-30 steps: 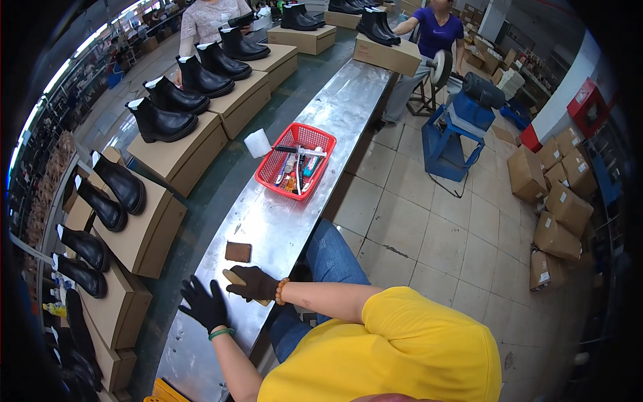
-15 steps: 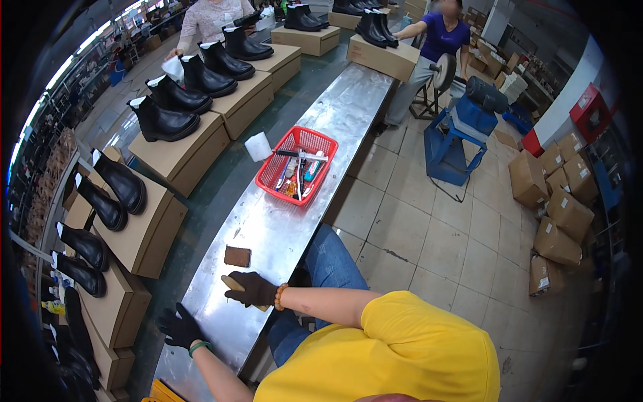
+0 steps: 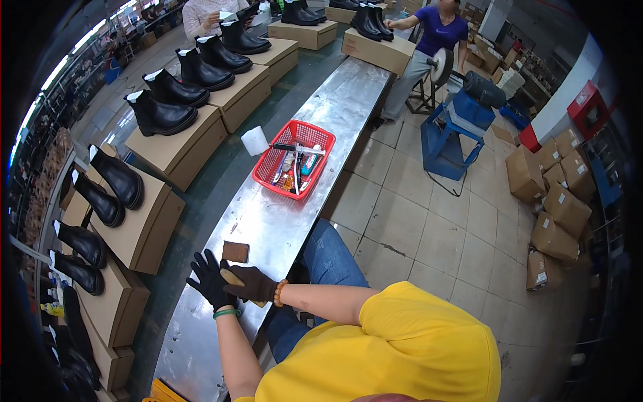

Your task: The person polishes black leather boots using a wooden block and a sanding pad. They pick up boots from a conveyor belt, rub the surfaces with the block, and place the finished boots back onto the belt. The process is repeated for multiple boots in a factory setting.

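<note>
My right hand (image 3: 253,284), in a dark brown glove, is closed over a tan oblong block (image 3: 231,277). Only the ends of the block stick out, so I cannot make out its underside. Just left of it, my left hand (image 3: 210,284) wears a black glove and lies with its fingers spread, holding nothing that I can see. Its fingers come close to or touch the right hand. Both hands are over the near part of a metal-topped bench (image 3: 268,231). A flat brown rectangular pad (image 3: 235,252) lies just beyond them.
A red plastic basket (image 3: 268,184) with tubes, small bottles and tools stands farther along the bench; a white block-headed tool (image 3: 254,141) overhangs its rim. Black boots (image 3: 161,115) stand on cardboard boxes (image 3: 181,151) to the left. Two people work at the back, near a blue-framed wheel machine (image 3: 442,144).
My left hand has moved right and away from me, from the bench's left edge to beside my right hand. The right hand keeps its hold on the tan block.
</note>
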Motion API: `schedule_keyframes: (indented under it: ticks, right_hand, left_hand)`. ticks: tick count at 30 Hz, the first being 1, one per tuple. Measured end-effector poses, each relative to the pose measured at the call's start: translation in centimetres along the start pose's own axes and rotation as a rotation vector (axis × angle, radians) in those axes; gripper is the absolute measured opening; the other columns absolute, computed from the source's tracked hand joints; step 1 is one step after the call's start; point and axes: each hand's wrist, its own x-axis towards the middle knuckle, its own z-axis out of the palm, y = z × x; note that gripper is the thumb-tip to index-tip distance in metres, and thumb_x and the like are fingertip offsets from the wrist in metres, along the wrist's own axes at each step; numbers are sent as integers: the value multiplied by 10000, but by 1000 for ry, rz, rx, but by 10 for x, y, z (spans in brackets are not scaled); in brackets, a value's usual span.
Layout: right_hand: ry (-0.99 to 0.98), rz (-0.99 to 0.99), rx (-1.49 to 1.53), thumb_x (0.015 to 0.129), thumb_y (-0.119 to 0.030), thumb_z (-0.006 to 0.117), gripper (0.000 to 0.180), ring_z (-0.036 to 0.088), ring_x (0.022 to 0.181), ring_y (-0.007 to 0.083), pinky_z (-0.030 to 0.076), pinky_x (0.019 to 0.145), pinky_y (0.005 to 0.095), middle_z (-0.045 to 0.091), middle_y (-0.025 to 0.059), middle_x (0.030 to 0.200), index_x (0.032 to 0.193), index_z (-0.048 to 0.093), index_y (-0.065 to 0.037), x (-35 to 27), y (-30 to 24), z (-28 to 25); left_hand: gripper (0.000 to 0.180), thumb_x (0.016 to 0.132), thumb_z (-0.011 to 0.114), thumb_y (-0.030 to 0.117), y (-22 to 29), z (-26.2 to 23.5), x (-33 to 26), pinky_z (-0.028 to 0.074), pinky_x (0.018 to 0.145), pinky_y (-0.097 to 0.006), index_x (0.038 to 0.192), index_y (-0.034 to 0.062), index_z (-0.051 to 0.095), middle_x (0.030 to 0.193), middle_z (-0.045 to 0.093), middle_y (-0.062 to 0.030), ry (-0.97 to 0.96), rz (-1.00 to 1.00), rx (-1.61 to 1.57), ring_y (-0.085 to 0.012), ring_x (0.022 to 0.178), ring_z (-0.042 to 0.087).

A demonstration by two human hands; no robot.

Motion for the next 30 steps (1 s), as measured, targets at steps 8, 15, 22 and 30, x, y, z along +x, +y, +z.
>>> schedule_keyframes:
  ticks: [8, 15, 22, 30]
  right_hand:
    - [-113, 206, 67, 827, -314, 648, 455, 615, 586, 146, 524, 531, 282, 614, 113, 832, 1156, 494, -40, 0, -15, -3]
    - [-102, 176, 104, 819, -340, 651, 439, 602, 557, 159, 514, 513, 289, 613, 111, 810, 1119, 508, -54, -2, -9, 3]
    - [-129, 178, 87, 831, -340, 643, 447, 607, 585, 153, 521, 540, 286, 605, 95, 806, 1144, 500, -55, -3, -10, 4]
    - [-95, 147, 88, 819, -345, 646, 423, 603, 568, 167, 513, 511, 293, 610, 111, 803, 1096, 515, -53, -6, -12, 9]
  left_hand:
    - [611, 913, 414, 468, -61, -11, -30, 126, 1079, -557, 1438, 189, 273, 1502, 225, -101, 12, -191, -11, -304, 1377, 218]
    - [660, 910, 257, 616, -171, 7, -76, 165, 1041, -616, 1464, 269, 167, 1523, 172, -42, -121, -760, 168, -292, 1381, 211]
    - [741, 853, 227, 713, -246, 42, -113, 254, 1003, -596, 1447, 271, 226, 1489, 262, -59, -104, -1071, 206, -307, 1330, 316]
    - [616, 935, 271, 544, -172, 24, -90, 308, 980, -603, 1446, 203, 220, 1469, 284, -121, -103, -815, 304, -324, 1296, 366]
